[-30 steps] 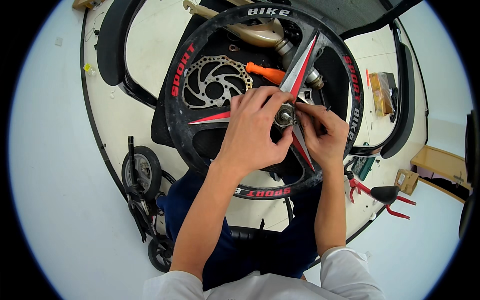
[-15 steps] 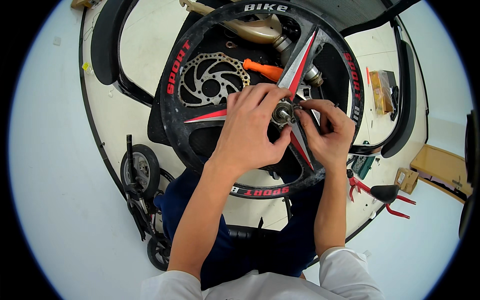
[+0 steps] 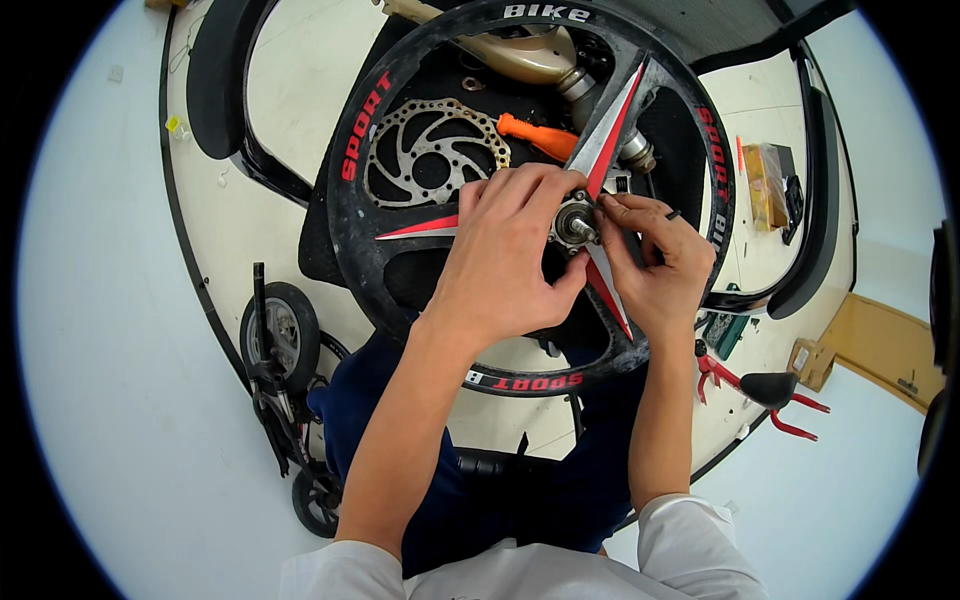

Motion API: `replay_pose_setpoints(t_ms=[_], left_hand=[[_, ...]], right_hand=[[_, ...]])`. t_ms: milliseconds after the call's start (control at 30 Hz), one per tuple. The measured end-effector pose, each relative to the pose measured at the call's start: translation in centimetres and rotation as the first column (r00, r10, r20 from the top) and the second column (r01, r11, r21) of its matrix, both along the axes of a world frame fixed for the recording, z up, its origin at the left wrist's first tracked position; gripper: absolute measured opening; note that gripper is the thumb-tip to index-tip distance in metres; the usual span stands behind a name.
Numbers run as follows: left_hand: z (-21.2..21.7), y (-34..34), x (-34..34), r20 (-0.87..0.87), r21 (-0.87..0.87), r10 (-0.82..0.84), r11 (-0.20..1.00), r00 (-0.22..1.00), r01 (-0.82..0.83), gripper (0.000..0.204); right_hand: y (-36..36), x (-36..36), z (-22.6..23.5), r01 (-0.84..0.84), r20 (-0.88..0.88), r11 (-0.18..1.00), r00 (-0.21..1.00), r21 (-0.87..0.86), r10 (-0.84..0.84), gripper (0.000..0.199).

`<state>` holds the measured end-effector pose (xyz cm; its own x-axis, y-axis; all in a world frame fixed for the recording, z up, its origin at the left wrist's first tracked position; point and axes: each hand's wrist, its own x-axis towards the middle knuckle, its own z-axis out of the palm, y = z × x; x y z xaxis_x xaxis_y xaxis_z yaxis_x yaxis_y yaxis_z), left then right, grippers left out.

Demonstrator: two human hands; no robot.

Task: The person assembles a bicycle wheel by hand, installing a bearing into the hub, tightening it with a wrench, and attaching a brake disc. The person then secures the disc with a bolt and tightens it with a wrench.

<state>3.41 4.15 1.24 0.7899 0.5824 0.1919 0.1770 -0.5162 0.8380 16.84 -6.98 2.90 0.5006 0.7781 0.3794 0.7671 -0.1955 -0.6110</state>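
Note:
A black bicycle wheel (image 3: 352, 230) with red-and-silver star spokes lies flat across a chair in front of me. Its metal hub (image 3: 574, 226), axle upward, sits between both hands. My left hand (image 3: 500, 260) is closed round the hub's left side, thumb below and fingers above. On the right, the thumb and fingers of my right hand (image 3: 662, 262) are pinched together at the hub's edge; whatever they hold is too small to make out. Through the wheel's gaps show a brake disc (image 3: 408, 172), an orange-handled tool (image 3: 538, 137) and part of an adjustable wrench (image 3: 617, 183).
Under the wheel's far side lies a beige tubular bike part (image 3: 520, 57). Black armrests (image 3: 218, 80) flank the seat. On the floor stand a small black bike (image 3: 285, 335), a red frame with a black saddle (image 3: 770, 388), a cardboard box (image 3: 810, 363) and a green case (image 3: 728, 333).
The wheel and the parts under it appear slightly farther right. My left hand stays round the hub, while the right fingers have shifted a little along its edge.

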Motion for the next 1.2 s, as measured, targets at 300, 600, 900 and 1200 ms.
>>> replay_pose_setpoints(t_ms=[300,600,900,1200], left_hand=[[0.2,0.1,-0.1,-0.019,0.001,0.0,1.0,1.0,0.0,0.055],[-0.1,-0.1,0.0,0.001,0.012,0.017,1.0,1.0,-0.017,0.054],[-0.1,-0.2,0.1,0.001,0.028,0.022,0.999,1.0,-0.022,0.053],[-0.2,-0.3,0.3,0.017,0.012,0.012,1.0,1.0,-0.012,0.052]], right_hand=[[-0.7,0.8,-0.7,0.031,-0.244,0.999,0.969,-0.021,-0.035,0.019],[-0.2,0.1,-0.3,-0.062,0.116,0.998,0.991,-0.019,0.064,0.023],[-0.3,0.1,0.3,0.008,0.041,0.997,0.999,-0.077,-0.005,0.02],[-0.5,1.0,-0.4,0.042,-0.346,0.996,0.936,-0.075,-0.066,0.02]])
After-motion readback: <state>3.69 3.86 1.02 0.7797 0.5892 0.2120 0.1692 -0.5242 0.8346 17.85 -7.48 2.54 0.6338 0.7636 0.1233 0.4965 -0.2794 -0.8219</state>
